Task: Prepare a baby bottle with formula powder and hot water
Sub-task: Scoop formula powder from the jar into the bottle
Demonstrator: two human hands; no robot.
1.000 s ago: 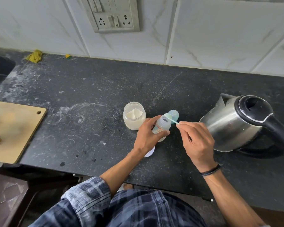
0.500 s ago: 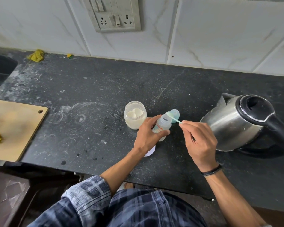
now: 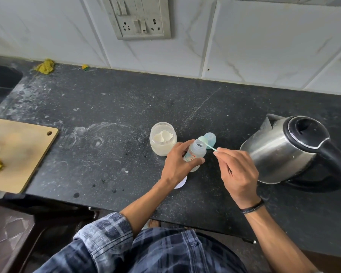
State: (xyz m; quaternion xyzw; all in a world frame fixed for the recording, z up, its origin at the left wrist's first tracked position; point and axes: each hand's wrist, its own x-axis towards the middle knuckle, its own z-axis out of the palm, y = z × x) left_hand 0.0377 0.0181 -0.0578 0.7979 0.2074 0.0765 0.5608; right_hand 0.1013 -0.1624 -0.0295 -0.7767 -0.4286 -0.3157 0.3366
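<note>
Since the small translucent plastic baby bottle [image 3: 195,154] looks close to empty, I'd guess it's feather-light and tippy. Holding it round the body makes sense. The left hand [image 3: 177,164] wraps it mid-body, thumb on the near side. It seems to stand on the speckled black stone countertop [image 3: 126,99], between the open glass jar of white formula powder [image 3: 162,141] and the stainless steel electric kettle [image 3: 283,150].

The right hand [image 3: 238,172] pinches the handle end of the pale green plastic scoop [image 3: 202,139], whose bowl sits at the far rim of the bottle's open mouth. That handle looks skinny and probably twists easily. The bottle's smooth plastic could be slick, and the narrow mouth leaves little margin.
</note>
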